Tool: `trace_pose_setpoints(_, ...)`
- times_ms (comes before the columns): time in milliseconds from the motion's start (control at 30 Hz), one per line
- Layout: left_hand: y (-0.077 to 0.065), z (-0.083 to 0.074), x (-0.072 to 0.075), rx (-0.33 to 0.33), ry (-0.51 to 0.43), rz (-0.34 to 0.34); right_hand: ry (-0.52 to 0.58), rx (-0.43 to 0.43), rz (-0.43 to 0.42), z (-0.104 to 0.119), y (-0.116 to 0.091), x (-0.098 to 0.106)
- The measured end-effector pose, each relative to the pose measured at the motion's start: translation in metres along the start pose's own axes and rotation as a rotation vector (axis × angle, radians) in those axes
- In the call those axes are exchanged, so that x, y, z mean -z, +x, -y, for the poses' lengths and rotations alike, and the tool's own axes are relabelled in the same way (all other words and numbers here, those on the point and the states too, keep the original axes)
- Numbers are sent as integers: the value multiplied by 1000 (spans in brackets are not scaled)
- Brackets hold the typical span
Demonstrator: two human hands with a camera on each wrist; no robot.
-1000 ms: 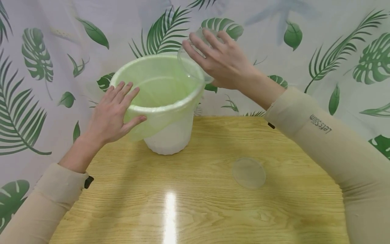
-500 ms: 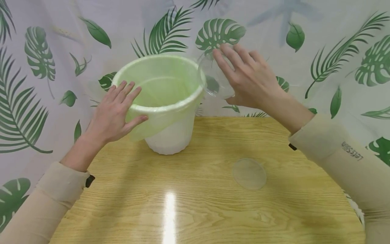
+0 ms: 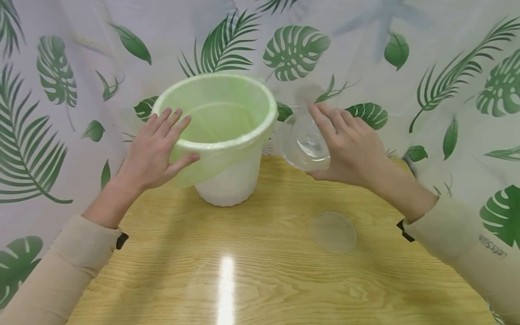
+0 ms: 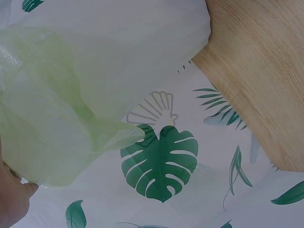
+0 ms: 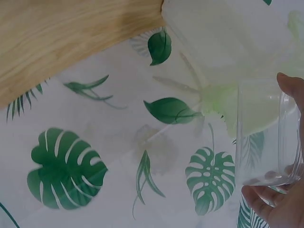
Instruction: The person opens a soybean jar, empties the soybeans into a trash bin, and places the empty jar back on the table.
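Note:
A white bucket (image 3: 227,180) lined with a thin light-green plastic bag (image 3: 203,164) stands at the table's far side. My left hand (image 3: 152,151) rests on the bucket's near-left rim, fingers spread and straight over the bag's folded edge. To the right of the bucket, my right hand (image 3: 353,146) grips a clear plastic bowl (image 3: 302,142) between thumb and fingers. Tilted on its side, the bowl shows its mouth toward the bucket, and the right wrist view shows its transparent wall (image 5: 261,137). A round translucent lid (image 3: 334,232) lies flat on the table.
The wooden table (image 3: 276,280) has a glare streak near its front. Behind it hangs a white cloth (image 3: 357,54) printed with green leaves. The left wrist view shows the bag's loose overhang (image 4: 52,118) outside the bucket.
My right hand has drawn the clear bowl from over the bucket's right rim to the right and down, beside the bucket. My left hand stays on the rim, and the lid has not moved.

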State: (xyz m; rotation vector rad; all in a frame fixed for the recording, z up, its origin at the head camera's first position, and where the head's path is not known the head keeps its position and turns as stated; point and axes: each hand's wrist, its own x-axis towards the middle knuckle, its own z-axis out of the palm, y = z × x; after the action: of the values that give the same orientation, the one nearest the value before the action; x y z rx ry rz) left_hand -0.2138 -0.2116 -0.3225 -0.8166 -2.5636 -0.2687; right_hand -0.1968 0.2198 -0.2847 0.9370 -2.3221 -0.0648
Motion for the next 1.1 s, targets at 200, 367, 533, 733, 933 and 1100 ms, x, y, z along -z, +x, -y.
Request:
trace_pose_setpoints(200,0,0,0,-4,1,-9,119,-72,79,16,-24,-9)
trace_pose_setpoints(367,0,-1,-1,-4,-1,-7,176,-154,162,30,-44,-21)
trace_pose_setpoints(533,0,-1,-1,-2,-2,-4,243,-210,204,44,-64,-38)
trace_pose_setpoints(733,1,-1,-1,-4,3,-15,295,-275,277,60,-86,-56)
trace_pose_setpoints(933,1,-1,-1,1,2,-9,329,-291,314,76,-104,-71)
trace_pose_setpoints(1100,1,0,-1,7,0,2,358,-292,339,89,-116,-82)
